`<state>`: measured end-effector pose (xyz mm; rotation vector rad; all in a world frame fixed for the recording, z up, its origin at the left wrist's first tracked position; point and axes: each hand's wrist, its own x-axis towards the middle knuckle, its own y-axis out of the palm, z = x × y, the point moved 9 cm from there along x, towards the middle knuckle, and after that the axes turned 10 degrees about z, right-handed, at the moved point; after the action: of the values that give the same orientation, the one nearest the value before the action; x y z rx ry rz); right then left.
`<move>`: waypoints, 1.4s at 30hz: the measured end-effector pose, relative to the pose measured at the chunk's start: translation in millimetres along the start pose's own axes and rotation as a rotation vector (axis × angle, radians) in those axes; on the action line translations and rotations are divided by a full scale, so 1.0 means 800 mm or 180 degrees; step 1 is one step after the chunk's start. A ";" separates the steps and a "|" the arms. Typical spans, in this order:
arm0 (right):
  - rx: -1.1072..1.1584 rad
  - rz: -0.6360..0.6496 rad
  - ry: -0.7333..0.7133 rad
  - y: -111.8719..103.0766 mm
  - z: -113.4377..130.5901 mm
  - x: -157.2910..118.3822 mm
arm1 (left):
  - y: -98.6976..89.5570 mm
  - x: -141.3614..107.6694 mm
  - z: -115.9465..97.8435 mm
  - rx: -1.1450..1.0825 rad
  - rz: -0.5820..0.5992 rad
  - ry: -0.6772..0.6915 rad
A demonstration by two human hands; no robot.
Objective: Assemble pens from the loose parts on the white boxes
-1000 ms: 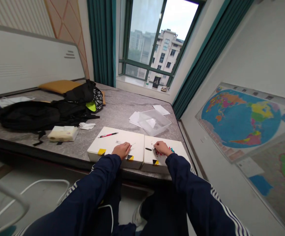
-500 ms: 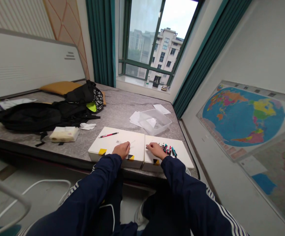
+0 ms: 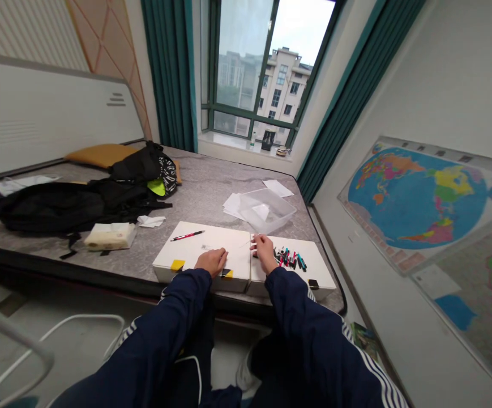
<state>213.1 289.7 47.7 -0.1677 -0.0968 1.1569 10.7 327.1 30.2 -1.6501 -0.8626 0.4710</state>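
Two white boxes stand side by side, the left box point(image 3: 237, 241) and the right box point(image 3: 320, 266). My left hand point(image 3: 212, 262) rests at the front of the left box, its fingers closed; whatever they hold is too small to make out. Over the seam between the boxes, my right hand point(image 3: 263, 250) pinches a thin, pale, slender item point(image 3: 244, 245) that points left. Several small pen parts point(image 3: 290, 259), black, red and teal, lie on the right box beside my right hand. A red and black pen point(image 3: 187, 235) lies at the back left of the left box.
Behind the boxes are a clear plastic tub point(image 3: 271, 209) and white papers point(image 3: 278, 188). A tissue pack point(image 3: 110, 236), a crumpled tissue point(image 3: 151, 221) and a black backpack point(image 3: 54, 205) lie to the left. The bed's front edge runs below the boxes.
My right hand has lifted and turned upward near the seam, and the thin item now shows at its fingertips. The thin item that was at my left hand no longer shows there.
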 end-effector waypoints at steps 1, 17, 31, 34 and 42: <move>-0.0442 -0.0079 -0.0026 -0.028 0.011 0.007 | 0.001 0.000 0.001 0.0010 0.0002 -0.0010; -0.3573 -0.0009 0.0386 -0.114 0.019 0.014 | 0.011 0.005 0.021 -0.0404 -0.0056 -0.0219; -0.0979 0.1264 -0.0321 0.155 -0.034 -0.035 | 0.013 0.008 0.037 -0.0617 0.0031 -0.0173; -0.0465 0.1460 -0.0077 0.156 -0.048 -0.032 | 0.016 0.006 0.025 -0.0448 0.0116 -0.0022; 0.0748 0.0893 0.0273 0.127 -0.069 -0.018 | 0.005 0.005 0.028 -0.0373 -0.0001 -0.0280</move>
<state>124.3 311.7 -24.9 -0.0220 0.1431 1.4281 -1.5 344.3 21.0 -1.7467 -0.9711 0.5038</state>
